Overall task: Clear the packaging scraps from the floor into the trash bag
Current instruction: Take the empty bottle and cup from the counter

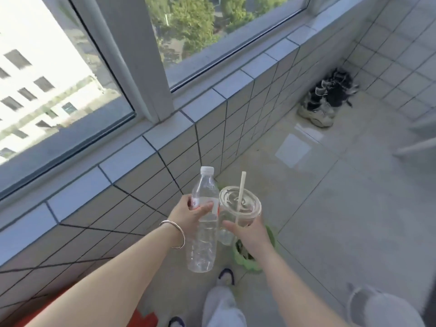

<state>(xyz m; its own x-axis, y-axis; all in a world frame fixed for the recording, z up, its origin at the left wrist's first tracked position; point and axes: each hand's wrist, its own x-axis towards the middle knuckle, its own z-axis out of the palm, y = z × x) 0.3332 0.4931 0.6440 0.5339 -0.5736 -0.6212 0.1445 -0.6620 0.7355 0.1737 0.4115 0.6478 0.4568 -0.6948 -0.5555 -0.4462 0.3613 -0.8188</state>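
My left hand (191, 214) grips a clear plastic bottle (204, 223); my right hand (250, 232) holds a lidded cup (239, 208) with its straw. Both are off the floor (330, 197), above the green trash bag (253, 256) at my feet. Dropping them in remains.

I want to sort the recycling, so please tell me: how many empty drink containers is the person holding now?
2. A clear plastic bottle in the left hand, and beside it a clear lidded cup with a straw in the right hand. More may lie hidden in the green bag below.
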